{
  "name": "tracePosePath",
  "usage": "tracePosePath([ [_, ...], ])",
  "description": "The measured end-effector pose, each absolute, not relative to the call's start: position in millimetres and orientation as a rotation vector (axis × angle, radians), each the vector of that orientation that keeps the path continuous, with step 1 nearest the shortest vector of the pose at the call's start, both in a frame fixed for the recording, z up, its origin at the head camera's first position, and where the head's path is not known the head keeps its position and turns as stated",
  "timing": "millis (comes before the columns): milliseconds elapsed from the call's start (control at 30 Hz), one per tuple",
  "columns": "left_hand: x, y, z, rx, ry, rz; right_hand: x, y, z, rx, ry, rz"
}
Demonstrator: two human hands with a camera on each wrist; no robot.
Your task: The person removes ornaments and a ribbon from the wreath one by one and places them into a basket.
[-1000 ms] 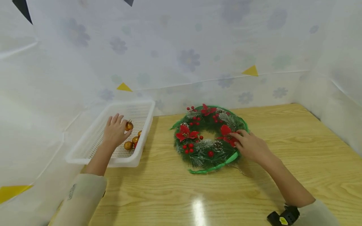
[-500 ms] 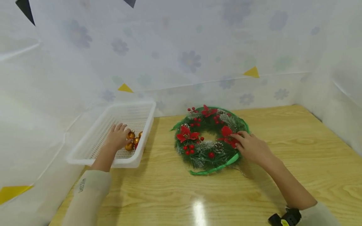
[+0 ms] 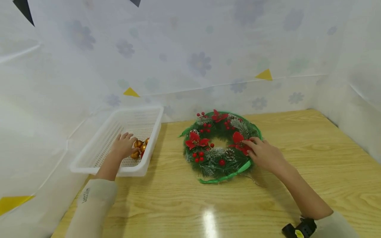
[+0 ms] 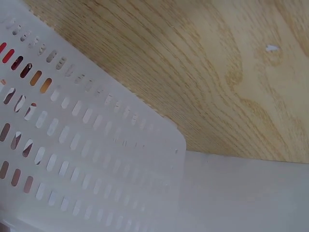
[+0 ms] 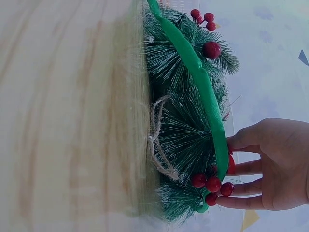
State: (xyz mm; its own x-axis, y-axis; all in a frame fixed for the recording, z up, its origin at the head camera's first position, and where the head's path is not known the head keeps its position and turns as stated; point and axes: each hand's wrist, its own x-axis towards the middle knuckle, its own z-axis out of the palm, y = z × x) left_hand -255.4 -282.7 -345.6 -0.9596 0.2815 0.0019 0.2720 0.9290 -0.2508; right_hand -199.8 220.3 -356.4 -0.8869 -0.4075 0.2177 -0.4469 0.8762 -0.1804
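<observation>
My left hand is down inside the white slotted basket, its fingers and thumb right beside several gold ball ornaments. In the left wrist view the basket wall hides most of that hand; bits of gold and red show through the slots. My right hand touches a red poinsettia on the right side of a green Christmas wreath. The right wrist view shows this hand's fingers fairly straight and spread, tips at the flower and red berries.
A green ribbon runs round the wreath's outer edge, and a twine loop lies at its side. Wreath and basket stand apart on the wooden table. Pale flower-patterned sheeting walls the back and sides.
My left hand has lowered farther into the basket, closer to the gold balls, mostly in the first half second. A ball beside it has shifted slightly. The right hand stays at the poinsettia.
</observation>
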Motion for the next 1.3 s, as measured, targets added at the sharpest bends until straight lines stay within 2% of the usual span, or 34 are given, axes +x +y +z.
tracePosePath([
  [367, -254.2, -279.0, -339.6, -0.450, -2.927, 0.296, -200.0, 220.0, -356.7, 0.656, -2.880, 0.344],
  [567, -251.7, -256.3, -323.9, -0.437, -2.802, 0.269, -199.7, 220.3, -356.7, 0.661, -2.874, 0.341],
  [900, -228.4, -161.5, -300.8, -0.567, -2.600, 0.268, -197.9, 219.0, -359.2, 0.660, -2.884, 0.340],
  [1300, -197.4, -38.3, -340.2, -1.024, -2.579, 0.282, -199.5, 219.2, -358.9, 0.656, -2.862, 0.348],
])
